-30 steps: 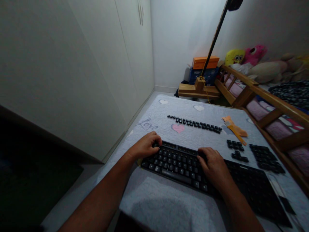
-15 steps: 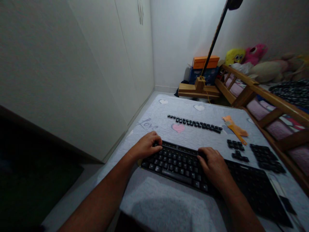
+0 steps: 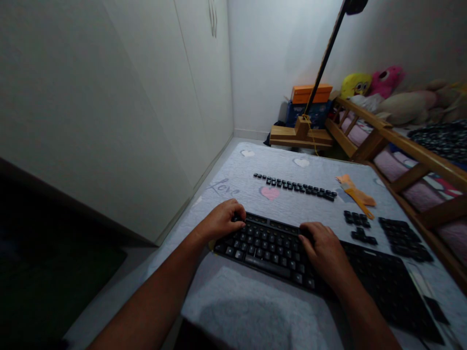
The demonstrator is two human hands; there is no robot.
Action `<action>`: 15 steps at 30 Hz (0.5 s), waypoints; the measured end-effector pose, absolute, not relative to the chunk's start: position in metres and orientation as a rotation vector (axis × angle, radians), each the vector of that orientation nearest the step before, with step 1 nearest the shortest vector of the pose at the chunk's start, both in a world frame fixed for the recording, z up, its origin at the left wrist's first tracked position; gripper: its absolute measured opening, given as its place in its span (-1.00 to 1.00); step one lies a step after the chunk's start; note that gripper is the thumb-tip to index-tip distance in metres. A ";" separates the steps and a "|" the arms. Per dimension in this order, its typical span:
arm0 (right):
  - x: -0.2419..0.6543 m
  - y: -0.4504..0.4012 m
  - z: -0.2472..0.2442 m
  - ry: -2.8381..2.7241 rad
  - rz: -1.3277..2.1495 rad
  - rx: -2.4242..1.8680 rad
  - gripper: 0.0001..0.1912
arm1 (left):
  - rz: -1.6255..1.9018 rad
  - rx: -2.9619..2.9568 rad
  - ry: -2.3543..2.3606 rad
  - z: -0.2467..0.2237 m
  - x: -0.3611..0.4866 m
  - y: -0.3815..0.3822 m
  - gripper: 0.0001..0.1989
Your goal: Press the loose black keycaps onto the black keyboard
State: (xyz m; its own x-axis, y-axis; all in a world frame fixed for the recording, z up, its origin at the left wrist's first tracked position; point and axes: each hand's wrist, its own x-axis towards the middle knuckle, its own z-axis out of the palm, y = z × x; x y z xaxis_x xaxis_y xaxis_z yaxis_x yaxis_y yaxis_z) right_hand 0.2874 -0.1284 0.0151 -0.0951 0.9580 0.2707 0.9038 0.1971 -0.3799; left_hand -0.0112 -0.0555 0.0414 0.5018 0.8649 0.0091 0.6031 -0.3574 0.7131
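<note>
**Small black plastic keycaps (image 3: 295,187) in neat lines, easily jolted**

The black plastic keyboard (image 3: 268,266) lies flat on a pale blue-grey quilted cloth (image 3: 248,296) printed with hearts, slightly aslant. The left hand (image 3: 226,219) has its grip closed on the far left corner; the right hand (image 3: 323,249) grasps the far edge around the middle, thumb on top. In this dim light I cannot tell whether either also pinches a loose key.

The likeliest trouble is a slide: a push away from the near side could drive the keyboard's far edge into the lined-up keycaps and muddle their order. The cloth is soft, so a tug or wrinkle could tip or scatter them too. On the right, the six-key cluster (image 3: 356,218), the arrow-key group (image 3: 363,236) and the larger block of keys (image 3: 404,239) sit very near the far right edge, where a small swing of the board might sweep them together.

Uneven force between the hands would twist the board. The bare right end has its key seats exposed, so a pressing forearm could dirty or strain them. The orange-yellow brush (image 3: 355,198), on an orange cloth (image 3: 367,198), is well apart from both hands.
</note>
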 end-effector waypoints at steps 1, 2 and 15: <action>0.288 -0.128 0.015 -2.031 0.164 -1.738 -0.80 | 0.521 2.092 1.202 0.041 -0.011 -0.056 -0.86; 0.288 -0.128 0.015 -2.036 0.167 -1.742 -0.80 | 0.526 2.096 1.206 0.041 -0.011 -0.056 -0.85; 0.288 -0.129 0.014 -2.027 0.155 -1.739 -0.80 | 0.492 2.144 1.254 0.043 -0.007 -0.056 -0.85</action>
State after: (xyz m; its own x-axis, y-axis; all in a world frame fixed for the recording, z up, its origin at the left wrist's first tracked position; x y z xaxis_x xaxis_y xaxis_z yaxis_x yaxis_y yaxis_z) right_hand 0.2877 -0.1286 0.0143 -0.0932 0.9584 0.2696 0.9063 0.1938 -0.3756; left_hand -0.0075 -0.0561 0.0431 0.4848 0.8745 0.0162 0.6518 -0.3736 0.6600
